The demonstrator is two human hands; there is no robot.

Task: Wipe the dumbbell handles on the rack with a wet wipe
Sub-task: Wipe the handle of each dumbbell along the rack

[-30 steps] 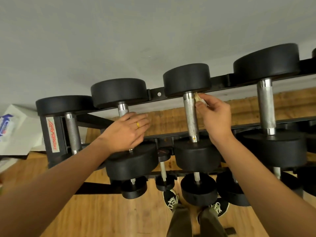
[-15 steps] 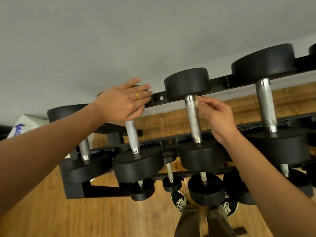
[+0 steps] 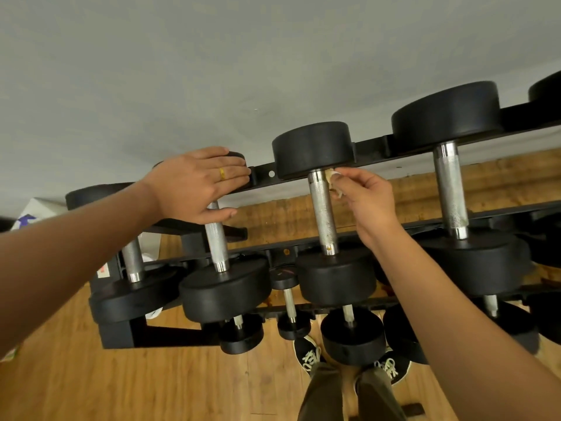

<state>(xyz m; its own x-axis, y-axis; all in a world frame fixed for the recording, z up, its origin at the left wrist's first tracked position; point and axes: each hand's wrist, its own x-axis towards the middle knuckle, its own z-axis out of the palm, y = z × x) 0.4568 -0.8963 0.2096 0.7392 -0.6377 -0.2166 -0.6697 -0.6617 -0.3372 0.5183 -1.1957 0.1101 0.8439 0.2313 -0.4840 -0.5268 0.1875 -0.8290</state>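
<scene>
The fingertips (image 3: pixel 349 177) of the right hand (image 3: pixel 364 205) are pinching a scrunched-up wipe (image 3: pixel 331 180) against the very top of the middle handle (image 3: pixel 323 217), right under the far weight (image 3: pixel 312 148) of that dumbbell. From where I'm standing I honestly can't tell if the wipe wraps the metal or just touches its side. So I'd call this the wiping step, at the top end of this handle. The next move probably calls for dragging the wipe down the knurled part toward the near weight (image 3: pixel 335 281), with a bit of twist to get round the back.

The left hand (image 3: pixel 194 183) holds nothing. Its fingers are straight and pressed together, lying flat on the far end of the next dumbbell over, thumb sticking out near the next handle (image 3: pixel 216 247). Looks like bracing to me. Gold ring (image 3: pixel 222 174) on it.

Further out, the black rack (image 3: pixel 373 147) carries a thin handle (image 3: pixel 132 259) off to the left and a fat handle (image 3: pixel 451 189) to the right, so there may be more to do. A lower row (image 3: pixel 352 338) of smaller dumbbells sits underneath, above the person's shoes (image 3: pixel 309 357) on the wood floor (image 3: pixel 91 384). What's in the way is mostly the weights themselves. They box in both ends of every handle, and the rack rail runs close behind.
</scene>
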